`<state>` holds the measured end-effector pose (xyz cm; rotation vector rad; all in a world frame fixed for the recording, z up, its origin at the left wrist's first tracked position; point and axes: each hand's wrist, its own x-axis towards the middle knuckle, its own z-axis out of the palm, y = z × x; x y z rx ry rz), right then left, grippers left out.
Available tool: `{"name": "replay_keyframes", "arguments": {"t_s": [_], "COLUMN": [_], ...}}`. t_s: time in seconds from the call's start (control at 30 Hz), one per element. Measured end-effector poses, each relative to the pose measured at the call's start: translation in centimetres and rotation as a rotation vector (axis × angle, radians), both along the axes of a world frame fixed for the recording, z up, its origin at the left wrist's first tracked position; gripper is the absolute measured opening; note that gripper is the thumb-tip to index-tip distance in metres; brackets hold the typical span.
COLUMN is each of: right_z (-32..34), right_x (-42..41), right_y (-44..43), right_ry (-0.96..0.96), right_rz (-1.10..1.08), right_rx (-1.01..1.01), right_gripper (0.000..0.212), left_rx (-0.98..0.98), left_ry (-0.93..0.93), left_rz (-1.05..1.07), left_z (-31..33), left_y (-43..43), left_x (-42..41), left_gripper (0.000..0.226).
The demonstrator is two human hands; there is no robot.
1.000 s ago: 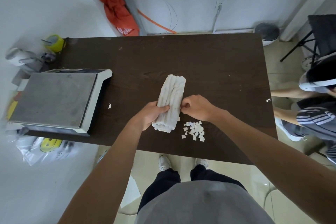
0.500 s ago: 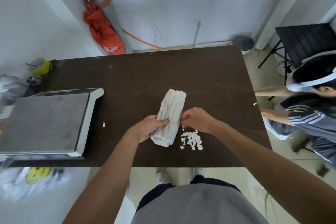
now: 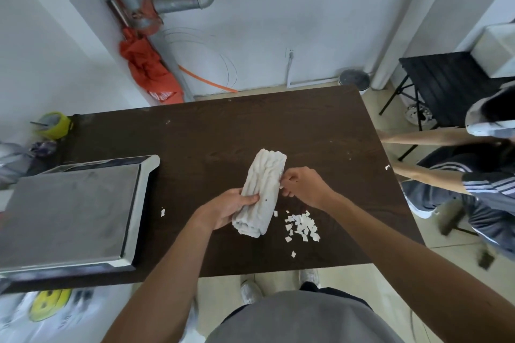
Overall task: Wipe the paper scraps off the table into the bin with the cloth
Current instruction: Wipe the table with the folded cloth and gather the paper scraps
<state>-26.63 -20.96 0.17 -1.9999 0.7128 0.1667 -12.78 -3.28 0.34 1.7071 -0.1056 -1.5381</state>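
A white folded cloth (image 3: 263, 184) lies lengthwise on the dark brown table (image 3: 223, 131), near its front middle. My left hand (image 3: 227, 207) grips the cloth's near left side, thumb on top. My right hand (image 3: 302, 185) pinches the cloth's right edge with curled fingers. A heap of small white paper scraps (image 3: 302, 225) sits on the table just right of the cloth's near end. Single scraps lie at the left (image 3: 163, 212), near the front edge (image 3: 293, 254) and by the right edge (image 3: 387, 167). A round grey bin (image 3: 354, 81) stands on the floor beyond the table's far right corner.
A flat metal scale (image 3: 69, 209) fills the table's left side. A person sits at the right (image 3: 473, 184), arms near the table's right edge. A black folding chair (image 3: 446, 86) stands behind that person. Orange cloth and pipes (image 3: 150, 69) stand at the back wall.
The camera has tilted up, showing more of the wall. My right hand has moved up along the cloth's right edge, away from the scrap heap. My left hand keeps its grip.
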Motion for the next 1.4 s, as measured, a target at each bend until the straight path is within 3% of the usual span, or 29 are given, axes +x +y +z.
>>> {"name": "replay_keyframes", "arguments": {"t_s": [0.27,0.5,0.73,0.97,1.1,1.23,1.4], "right_z": [-0.2,-0.9,-1.2,-1.5,-2.2,-2.4,-2.9], "right_x": [0.0,0.0,0.0,-0.2,-0.7,-0.5,-0.1], "right_y": [0.7,0.5,0.8,-0.2,-0.9,-0.5,0.1], "right_ry": [0.034,0.103,0.085,0.139,0.237,0.313,0.336], "right_rz": [-0.061,0.010,0.046,0.103,0.170,0.202,0.270], "right_rx": [0.023,-0.012,0.082,0.090,0.011,-0.057,-0.098], "right_gripper": [0.028,0.024,0.015,0.011,0.019,0.031,0.033], "left_rx": [0.010,0.009,0.002,-0.008,0.004,0.050,0.189], "left_ry": [0.003,0.015,0.022,0.021,-0.003,-0.105,-0.414], "left_rz": [-0.070,-0.054,-0.065,-0.057,-0.047,-0.025,-0.017], "left_z": [-0.4,-1.2,-1.7,-2.4,-2.9,-3.6,-4.7], "left_y": [0.4,0.7,0.3,-0.1,0.2,0.4,0.7], "left_x": [0.5,1.3,1.4,1.9,2.8,3.1,2.6], "left_gripper": [0.025,0.036,0.036,0.048,0.060,0.060,0.057]}}
